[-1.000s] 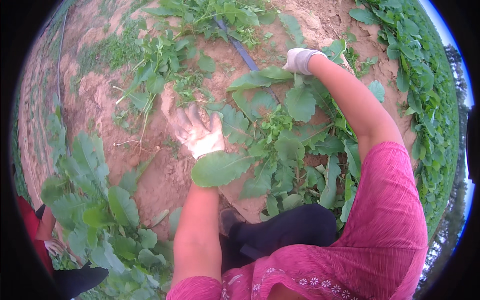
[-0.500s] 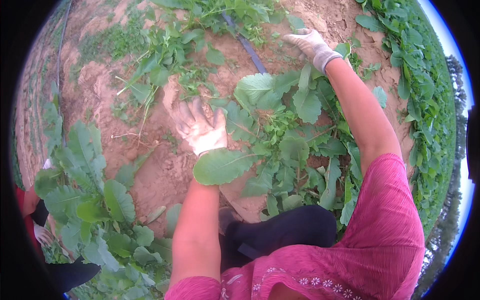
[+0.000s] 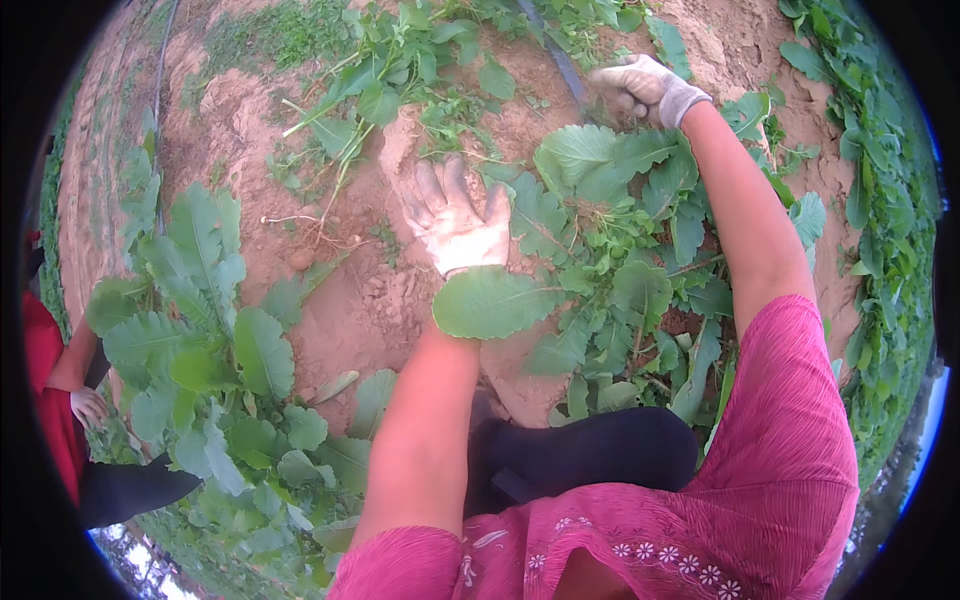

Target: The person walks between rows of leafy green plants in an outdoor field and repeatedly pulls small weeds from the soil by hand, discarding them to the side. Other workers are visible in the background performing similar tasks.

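Note:
My left hand (image 3: 460, 217), in a pale work glove with soiled fingertips, rests with its fingers spread on the brown soil (image 3: 340, 330). A broad green leaf (image 3: 500, 302) lies across that wrist. Farther out and to the right, my right hand (image 3: 645, 88) wears a similar glove and has its fingers curled in close to the ground. Whatever may be within them is hidden. Beside its fingertips runs a dark flat irrigation strip (image 3: 556, 58). Between my arms a large leafy plant (image 3: 640, 290) grows, with finer weeds (image 3: 615, 235) among its leaves.
Loose pulled weeds (image 3: 365, 100) with pale stems lie beyond my left hand. Another leafy plant (image 3: 210, 330) stands at the left, and a dense crop row (image 3: 890, 200) runs along the right. At the left edge is another person in red (image 3: 55, 370), a gloved hand lowered.
The view has shifted, so the scene sits farther right. My right hand's fingers have curled in more. My left hand stays spread on the soil.

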Demonstrator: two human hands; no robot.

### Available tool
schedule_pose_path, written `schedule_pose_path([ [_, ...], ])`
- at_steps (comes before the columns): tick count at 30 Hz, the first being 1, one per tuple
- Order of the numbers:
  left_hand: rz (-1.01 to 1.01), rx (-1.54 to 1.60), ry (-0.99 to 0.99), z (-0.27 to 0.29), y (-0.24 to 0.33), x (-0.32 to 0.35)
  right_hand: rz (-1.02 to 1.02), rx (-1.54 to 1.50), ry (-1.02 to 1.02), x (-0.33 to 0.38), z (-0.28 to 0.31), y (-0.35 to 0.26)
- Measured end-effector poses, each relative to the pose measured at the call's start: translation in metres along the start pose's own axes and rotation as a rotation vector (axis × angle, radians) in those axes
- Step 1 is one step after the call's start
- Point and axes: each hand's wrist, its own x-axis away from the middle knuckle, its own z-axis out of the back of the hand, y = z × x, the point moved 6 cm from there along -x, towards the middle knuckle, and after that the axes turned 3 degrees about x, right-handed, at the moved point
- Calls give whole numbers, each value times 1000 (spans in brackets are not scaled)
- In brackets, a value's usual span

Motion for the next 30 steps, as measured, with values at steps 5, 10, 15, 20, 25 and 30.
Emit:
schedule_pose_path([
  [5,139,182,-158,-20,-10,16,369,-270,168,43,-25,-20],
  [10,153,159,-249,-2,-14,-9,337,686,214,104,-69,-2],
  [15,717,628,-518,27,-78,-26,105,1292,-10,150,-120,53],
  [20,577,475,-477,126,-146,74,84,1257,88,164,-120,72],
  [25,515,158,-505,219,-207,181,774,-775,240,197,-29,-19],
  [30,-23,34,-328,262,-182,200,692,-273,520,241,-28,-40],
])
